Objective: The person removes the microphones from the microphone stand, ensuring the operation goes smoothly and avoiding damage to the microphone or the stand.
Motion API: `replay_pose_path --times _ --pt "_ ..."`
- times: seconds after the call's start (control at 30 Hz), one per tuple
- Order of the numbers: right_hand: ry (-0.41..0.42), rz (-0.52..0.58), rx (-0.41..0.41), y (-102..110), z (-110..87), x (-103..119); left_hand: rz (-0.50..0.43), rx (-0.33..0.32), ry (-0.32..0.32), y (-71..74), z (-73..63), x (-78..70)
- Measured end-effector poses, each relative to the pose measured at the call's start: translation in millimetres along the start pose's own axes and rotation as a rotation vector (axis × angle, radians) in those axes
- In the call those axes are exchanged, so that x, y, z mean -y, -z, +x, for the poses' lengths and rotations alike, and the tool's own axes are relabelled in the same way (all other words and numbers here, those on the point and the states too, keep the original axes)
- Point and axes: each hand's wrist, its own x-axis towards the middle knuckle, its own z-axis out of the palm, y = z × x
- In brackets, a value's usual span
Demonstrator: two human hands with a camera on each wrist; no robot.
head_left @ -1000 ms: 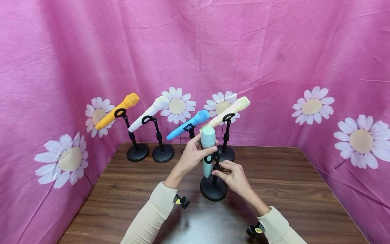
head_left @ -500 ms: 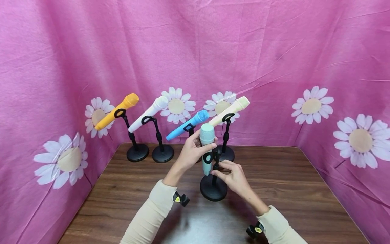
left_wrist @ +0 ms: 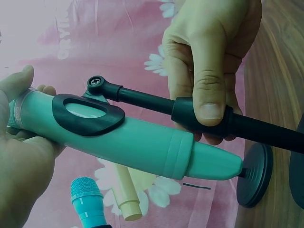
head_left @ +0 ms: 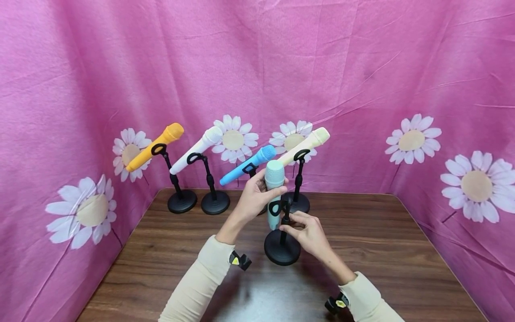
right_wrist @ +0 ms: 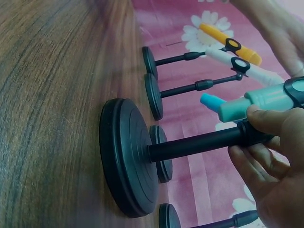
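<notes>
Mint microphone (head_left: 275,174) sits head-up, slightly tilted, over the middle part of the surface (head_left: 362,250), well in from left and right edges. I have the left hand (head_left: 252,200) grasping it just under the head, thumb across the front. Clip ring (left_wrist: 95,126) goes around its body, joined by a screw joint (left_wrist: 96,82) to the black stand (head_left: 281,250), base flat on the surface. I've got the right hand (head_left: 307,230) pinching the post's collar (left_wrist: 183,110) between thumb and fingers. Tail end runs beside the post, clear of the base, per my right wrist view. Behind, along the far edge, I count four more microphones on stands, all slanted: orange microphone (head_left: 141,158) nearest the far left corner, then white microphone (head_left: 204,142), blue microphone (head_left: 241,171), cream microphone (head_left: 295,148). Blue one's base mostly hidden behind the left hand. Cream sleeves (head_left: 197,286) on both arms, black wrist device (head_left: 243,262) at each cuff. Pink curtain (head_left: 257,67) with white daisies (head_left: 477,186) rises past far, left and right edges
</notes>
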Motion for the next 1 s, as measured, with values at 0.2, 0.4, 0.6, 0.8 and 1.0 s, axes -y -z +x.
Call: replay_pose_path --times 0.2,0.4,0.6,0.8,1.0 --pt "-0.013 -0.009 0.003 0 0.3 1 0.0 -0.013 -0.013 -0.4 1.4 -3.5" --pt "-0.035 -0.005 0.006 1 0.5 2 -0.007 -0.008 -0.02 -0.6 4.6 -4.4" --pt "-0.053 0.002 0.017 0 0.2 2 -0.006 -0.009 -0.019 0.2 6.1 -7.1" --pt "-0.061 0.002 0.014 1 1.3 3 -0.001 -0.007 -0.037 1.1 9.0 -10.3" --pt "-0.056 -0.007 0.011 1 1.8 3 0.012 -0.006 -0.061 1.7 12.0 -12.6"
